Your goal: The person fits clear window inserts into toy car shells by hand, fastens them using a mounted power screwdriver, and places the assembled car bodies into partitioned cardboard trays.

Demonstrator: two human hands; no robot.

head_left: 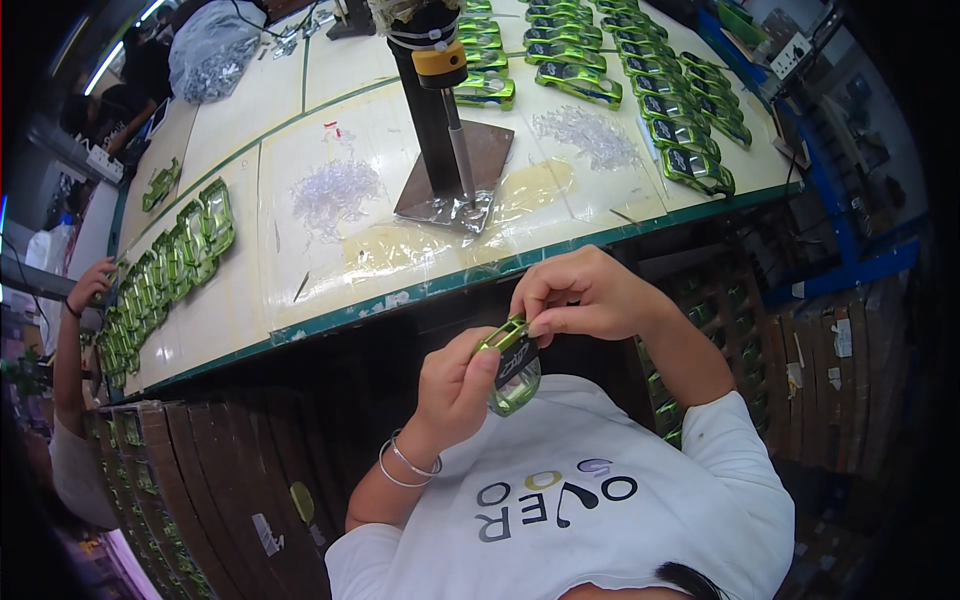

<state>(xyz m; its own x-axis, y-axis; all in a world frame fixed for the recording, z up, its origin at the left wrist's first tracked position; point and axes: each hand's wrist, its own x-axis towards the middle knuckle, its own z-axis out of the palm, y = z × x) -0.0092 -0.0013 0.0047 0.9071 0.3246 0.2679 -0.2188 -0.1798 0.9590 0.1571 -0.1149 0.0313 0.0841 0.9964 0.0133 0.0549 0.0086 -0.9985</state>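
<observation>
A shiny green toy car body shell (513, 385) with a black printed panel is held up in front of my shirt, just off the table's near edge. Wrapped round its side, my left hand (458, 388) grips it with the thumb on top. My right hand (588, 298) is closed in a pinch at the shell's upper end. Whatever is between those right fingertips is too small or hidden to make out.
On the white table (300, 255) a press (455, 150) stands on a metal plate. Piles of small clear plastic pieces (335, 198) flank it. Rows of green shells (690, 170) lie right and left. Another person's hand (92, 284) touches the left row. Cardboard stacks (240, 470) stand below.
</observation>
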